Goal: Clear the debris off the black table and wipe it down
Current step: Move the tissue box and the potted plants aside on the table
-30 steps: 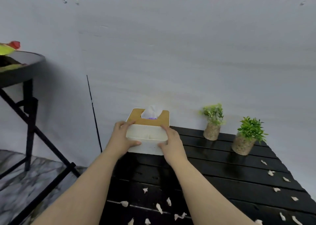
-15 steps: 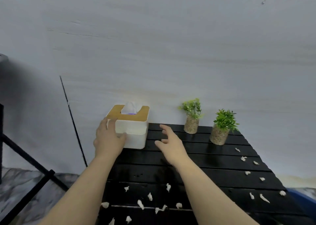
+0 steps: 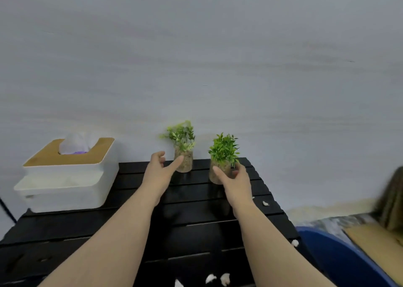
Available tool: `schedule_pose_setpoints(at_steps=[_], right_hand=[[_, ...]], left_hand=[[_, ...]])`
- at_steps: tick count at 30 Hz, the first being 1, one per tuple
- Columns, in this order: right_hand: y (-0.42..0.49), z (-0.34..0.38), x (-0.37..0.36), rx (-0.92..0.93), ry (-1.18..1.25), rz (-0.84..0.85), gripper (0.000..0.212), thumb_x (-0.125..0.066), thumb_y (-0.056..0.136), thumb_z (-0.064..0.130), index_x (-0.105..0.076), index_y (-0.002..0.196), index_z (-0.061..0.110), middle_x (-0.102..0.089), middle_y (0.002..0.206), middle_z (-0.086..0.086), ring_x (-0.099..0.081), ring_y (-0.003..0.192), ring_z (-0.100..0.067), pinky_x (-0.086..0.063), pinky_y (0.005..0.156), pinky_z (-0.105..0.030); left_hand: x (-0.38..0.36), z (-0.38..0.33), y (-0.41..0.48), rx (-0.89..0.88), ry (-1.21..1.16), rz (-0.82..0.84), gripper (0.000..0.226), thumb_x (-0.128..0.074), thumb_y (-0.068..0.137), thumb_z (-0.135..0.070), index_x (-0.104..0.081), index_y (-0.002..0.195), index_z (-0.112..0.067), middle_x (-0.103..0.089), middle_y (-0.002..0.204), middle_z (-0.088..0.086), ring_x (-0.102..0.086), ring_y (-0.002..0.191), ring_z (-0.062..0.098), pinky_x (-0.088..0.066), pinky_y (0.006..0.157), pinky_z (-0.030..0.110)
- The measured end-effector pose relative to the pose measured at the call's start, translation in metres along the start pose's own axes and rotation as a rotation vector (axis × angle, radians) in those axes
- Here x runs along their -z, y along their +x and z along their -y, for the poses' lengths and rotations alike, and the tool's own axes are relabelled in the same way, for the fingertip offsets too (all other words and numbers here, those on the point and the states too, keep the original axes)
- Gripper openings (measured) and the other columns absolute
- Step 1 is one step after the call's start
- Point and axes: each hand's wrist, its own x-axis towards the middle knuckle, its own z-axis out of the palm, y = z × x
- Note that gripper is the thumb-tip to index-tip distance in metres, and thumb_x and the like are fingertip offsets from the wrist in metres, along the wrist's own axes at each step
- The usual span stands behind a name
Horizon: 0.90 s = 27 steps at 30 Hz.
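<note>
Both hands left the tissue box (image 3: 65,175); open grips reach the plants, holding nothing.

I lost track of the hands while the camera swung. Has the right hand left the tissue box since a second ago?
Yes. The right hand has gone from the tissue box rightward along the black table to the right-hand potted plant.

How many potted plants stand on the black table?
2. One plant stands at the back by the left hand; the other plant is to its right, at the right hand.
</note>
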Motion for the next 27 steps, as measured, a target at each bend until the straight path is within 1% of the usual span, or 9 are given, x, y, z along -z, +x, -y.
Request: schedule_pose_setpoints(at_steps=[3,6,9,11,13,16,20,22,27], right_hand=[[0.021,0.001,-0.006,0.043,0.043,0.049,0.089,-0.074,0.057,0.062,-0.042,0.132,0.025,-0.052,0.125,0.001,-0.051,0.116,-0.018,-0.045,0.098,-0.044],[0.034,-0.001,-0.011,0.100,0.106,0.116,0.070,-0.080,0.059,0.049,-0.050,0.119,0.029,-0.058,0.117,0.005,-0.055,0.111,-0.015,-0.046,0.095,-0.038],[0.041,-0.006,-0.011,0.115,0.126,0.158,0.063,-0.082,0.063,0.039,-0.047,0.115,0.032,-0.060,0.108,0.013,-0.057,0.109,-0.015,-0.044,0.094,-0.036],[0.043,-0.009,-0.011,0.088,0.091,0.151,0.068,-0.080,0.065,0.044,-0.043,0.121,0.030,-0.058,0.110,0.012,-0.055,0.112,-0.017,-0.041,0.099,-0.043],[0.044,-0.008,-0.010,0.091,0.091,0.150,0.068,-0.079,0.067,0.043,-0.042,0.123,0.029,-0.058,0.109,0.011,-0.055,0.110,-0.018,-0.043,0.096,-0.040],[0.040,-0.005,-0.012,0.118,0.116,0.153,0.064,-0.080,0.068,0.038,-0.044,0.120,0.028,-0.059,0.105,0.011,-0.057,0.104,-0.015,-0.045,0.088,-0.032],[0.031,0.005,-0.031,0.151,0.162,0.227,0.058,-0.082,0.066,0.034,-0.047,0.112,0.031,-0.062,0.103,0.015,-0.059,0.098,-0.007,-0.046,0.084,-0.027],[0.025,0.012,-0.050,0.165,0.171,0.299,0.055,-0.082,0.066,0.034,-0.048,0.110,0.033,-0.063,0.101,0.016,-0.059,0.095,-0.003,-0.047,0.081,-0.024],[0.003,0.026,-0.107,0.156,0.186,0.420,0.048,-0.080,0.069,0.033,-0.048,0.106,0.034,-0.062,0.101,0.015,-0.059,0.096,-0.008,-0.047,0.086,-0.029]], left_hand=[[-0.016,-0.001,0.027,0.039,-0.065,0.009,0.094,-0.068,0.068,-0.055,-0.021,0.142,-0.023,-0.031,0.148,0.004,-0.034,0.132,0.021,-0.031,0.094,0.031],[-0.027,0.001,0.046,0.014,-0.108,0.055,0.098,-0.073,0.067,-0.048,-0.018,0.143,-0.021,-0.032,0.147,0.003,-0.037,0.130,0.017,-0.032,0.096,0.028],[-0.037,0.002,0.055,-0.045,-0.117,0.089,0.089,-0.078,0.067,-0.032,-0.027,0.139,-0.018,-0.048,0.120,-0.003,-0.050,0.098,0.004,-0.040,0.084,0.024],[-0.043,0.003,0.058,-0.083,-0.068,0.053,0.075,-0.079,0.068,-0.024,-0.037,0.129,-0.017,-0.051,0.112,-0.002,-0.052,0.097,0.012,-0.043,0.081,0.028],[-0.046,0.003,0.057,-0.128,0.000,0.015,0.055,-0.078,0.069,-0.024,-0.043,0.111,-0.019,-0.054,0.107,0.000,-0.055,0.095,0.017,-0.044,0.077,0.028],[-0.041,0.007,0.052,-0.163,0.016,-0.049,0.046,-0.076,0.072,-0.027,-0.042,0.103,-0.022,-0.054,0.098,-0.005,-0.054,0.088,0.015,-0.042,0.071,0.025],[-0.006,0.013,0.043,-0.187,-0.042,-0.137,0.043,-0.076,0.072,-0.026,-0.043,0.100,-0.023,-0.052,0.087,-0.017,-0.054,0.079,0.001,-0.042,0.059,0.017],[0.019,0.016,0.040,-0.193,-0.048,-0.157,0.043,-0.076,0.071,-0.024,-0.045,0.102,-0.022,-0.055,0.089,-0.014,-0.056,0.082,0.003,-0.045,0.063,0.020],[0.070,0.020,0.029,-0.181,-0.071,-0.193,0.045,-0.076,0.072,-0.017,-0.049,0.108,-0.017,-0.063,0.102,0.000,-0.062,0.093,0.017,-0.052,0.081,0.035]])
